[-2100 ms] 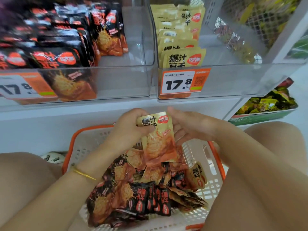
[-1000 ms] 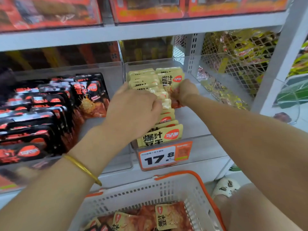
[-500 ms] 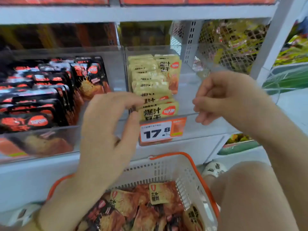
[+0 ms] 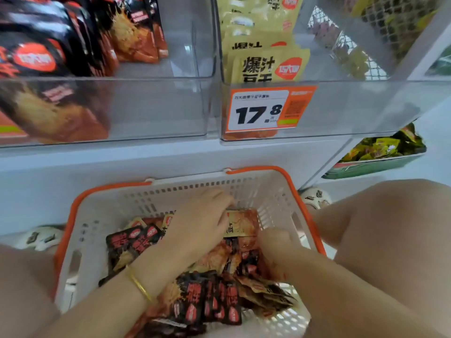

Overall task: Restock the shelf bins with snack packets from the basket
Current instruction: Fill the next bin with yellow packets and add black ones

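Nearest us: black-red foil snack packets (image 4: 214, 298) heaped in white perforated plastic basket with orange rim (image 4: 136, 206). Our left hand (image 4: 202, 223) in pile, fingers curled on yellow-orange foil snack packet (image 4: 242, 224). Our right hand (image 4: 275, 240) just beside, blurred; we can't tell grip. Beyond: clear plastic bin (image 4: 366, 106), yellow packets (image 4: 268, 67) upright behind orange-white price tag (image 4: 258, 111).

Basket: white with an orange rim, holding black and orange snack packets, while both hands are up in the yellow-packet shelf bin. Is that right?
Not quite. The head view shows the left hand and right hand down in the basket among the snack packets, not up in the yellow-packet shelf bin. The rest stands: white basket, orange rim, black and orange packets.
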`<state>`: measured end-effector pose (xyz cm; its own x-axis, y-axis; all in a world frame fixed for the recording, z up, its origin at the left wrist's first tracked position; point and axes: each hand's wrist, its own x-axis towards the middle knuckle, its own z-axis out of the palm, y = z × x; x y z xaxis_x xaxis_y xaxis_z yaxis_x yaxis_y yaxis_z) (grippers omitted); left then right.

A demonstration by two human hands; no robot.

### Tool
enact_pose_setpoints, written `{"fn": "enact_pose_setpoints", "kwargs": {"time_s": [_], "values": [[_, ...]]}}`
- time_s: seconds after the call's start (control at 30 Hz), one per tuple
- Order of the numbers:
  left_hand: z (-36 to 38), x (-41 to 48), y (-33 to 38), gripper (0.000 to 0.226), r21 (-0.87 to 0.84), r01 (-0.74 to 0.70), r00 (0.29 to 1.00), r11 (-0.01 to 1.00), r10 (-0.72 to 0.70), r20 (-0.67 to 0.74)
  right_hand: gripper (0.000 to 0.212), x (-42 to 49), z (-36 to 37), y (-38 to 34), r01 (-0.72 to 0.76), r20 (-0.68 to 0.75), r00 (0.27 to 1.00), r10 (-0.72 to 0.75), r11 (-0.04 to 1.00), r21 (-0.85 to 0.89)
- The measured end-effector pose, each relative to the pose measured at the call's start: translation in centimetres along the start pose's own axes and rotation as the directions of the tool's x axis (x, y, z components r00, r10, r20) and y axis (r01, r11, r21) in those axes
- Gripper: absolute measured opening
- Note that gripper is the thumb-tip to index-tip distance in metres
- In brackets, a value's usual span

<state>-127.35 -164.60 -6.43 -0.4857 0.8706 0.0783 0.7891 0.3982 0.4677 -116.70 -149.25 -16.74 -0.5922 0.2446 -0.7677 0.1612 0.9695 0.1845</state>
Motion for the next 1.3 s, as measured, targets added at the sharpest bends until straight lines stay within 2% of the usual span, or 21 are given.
{"fn": "enact_pose_setpoints", "kwargs": {"time_s": [0.07,0.13,0.27,0.33,0.43,0.53,0.6,0.67,0.73,0.77,0.8,0.87,0.93,0.97,1.0,1.03,1.1,1.2,1.23,1.3], "values": [[0.0,-0.1,-0.3,0.031,-0.04,0.011,1.0,0.999,-0.011,-0.015,0.032,0.9,1.1,-0.3,-0.104,0.033,0.994,0.105,0.994,-0.03],[0.0,-0.2,-0.4,0.03,-0.054,0.025,1.0,0.998,-0.025,-0.006,0.031,1.0,0.9,-0.1,-0.144,0.015,0.989,0.146,0.986,-0.085],[0.2,-0.3,-0.6,0.029,-0.058,0.047,0.999,0.997,-0.045,0.028,0.028,0.8,1.4,-0.1,-0.08,0.045,0.994,0.101,0.94,-0.331],[0.2,-0.4,-0.7,0.029,-0.058,0.051,0.998,0.997,-0.049,0.04,0.027,1.0,2.0,-0.5,-0.067,0.053,0.994,0.093,0.927,-0.37],[0.3,-0.3,-0.9,0.03,-0.065,0.078,0.994,0.995,-0.072,0.08,0.027,0.8,-1.1,-0.6,-0.064,0.014,0.998,0.067,0.988,-0.137],[0.4,0.0,-0.8,0.033,-0.05,0.106,0.985,0.993,-0.098,0.14,0.032,-0.4,-7.0,0.1,-0.007,-0.087,0.996,0.01,0.999,0.037],[0.3,0.1,-0.6,0.04,-0.069,0.125,0.972,0.99,-0.108,0.21,0.049,-2.4,-10.5,0.9,0.108,-0.121,0.989,-0.08,0.963,0.247],[-0.2,0.2,-0.4,0.042,-0.153,0.151,0.962,0.977,-0.109,0.252,0.049,-5.1,-12.8,1.9,0.234,-0.234,0.961,-0.147,0.883,0.406],[-1.3,0.5,0.1,0.028,-0.2,0.172,0.963,0.965,-0.122,0.24,0.037,-7.8,-13.7,2.7,0.333,-0.369,0.92,-0.128,0.753,0.568],[-2.1,0.6,0.2,0.019,-0.23,0.196,0.966,0.953,-0.148,0.21,0.031,-9.1,-14.0,3.0,0.382,-0.428,0.899,-0.091,0.639,0.668],[-2.9,0.7,0.4,0.012,-0.286,0.22,0.969,0.933,-0.176,0.173,0.028,-10.2,-14.1,3.4,0.42,-0.465,0.885,-0.029,0.481,0.769],[-5.0,1.0,1.1,0.012,-0.44,0.251,0.968,0.862,-0.234,0.092,0.029,-12.1,-13.8,4.6,0.435,-0.442,0.895,0.068,0.099,0.895],[-7.3,1.2,2.3,0.013,-0.554,0.236,0.96,0.799,-0.278,0.007,0.04,-14.1,-13.5,5.4,0.427,-0.439,0.898,-0.008,-0.223,0.876],[-8.5,1.2,3.1,0.013,-0.588,0.218,0.958,0.779,-0.287,-0.025,0.045,-14.9,-13.3,5.5,0.428,-0.468,0.881,-0.071,-0.305,0.851],[-9.6,1.3,4.0,0.013,-0.616,0.197,0.958,0.763,-0.283,-0.044,0.047,-15.7,-13.2,5.3,0.454,-0.512,0.851,-0.116,-0.329,0.828],[-10.6,1.4,5.0,0.013,-0.635,0.168,0.963,0.754,-0.264,-0.06,0.048,-16.7,-13.3,5.0,0.498,-0.557,0.82,-0.129,-0.318,0.807],[-12.5,2.2,7.0,0.01,-0.645,0.09,0.972,0.759,-0.207,-0.108,0.043,-18.6,-14.3,5.3,0.601,-0.637,0.769,-0.057,-0.275,0.75],[-15.2,4.6,8.7,0.001,-0.589,-0.05,0.929,0.807,-0.179,-0.324,0.019,-21.6,-18.0,8.2,0.74,-0.699,0.672,0.243,-0.197,0.643],[-16.1,5.6,9.0,0.002,-0.509,-0.081,0.899,0.857,-0.157,-0.408,0.016,-22.3,-19.5,9.8,0.776,-0.696,0.614,0.373,-0.123,0.619],[-17.4,8.0,9.0,0.01,-0.278,-0.069,0.872,0.958,-0.078,-0.483,0.017,-22.0,-23.0,12.8,0.763,-0.697,0.468,0.543,0.15,0.629]]}}
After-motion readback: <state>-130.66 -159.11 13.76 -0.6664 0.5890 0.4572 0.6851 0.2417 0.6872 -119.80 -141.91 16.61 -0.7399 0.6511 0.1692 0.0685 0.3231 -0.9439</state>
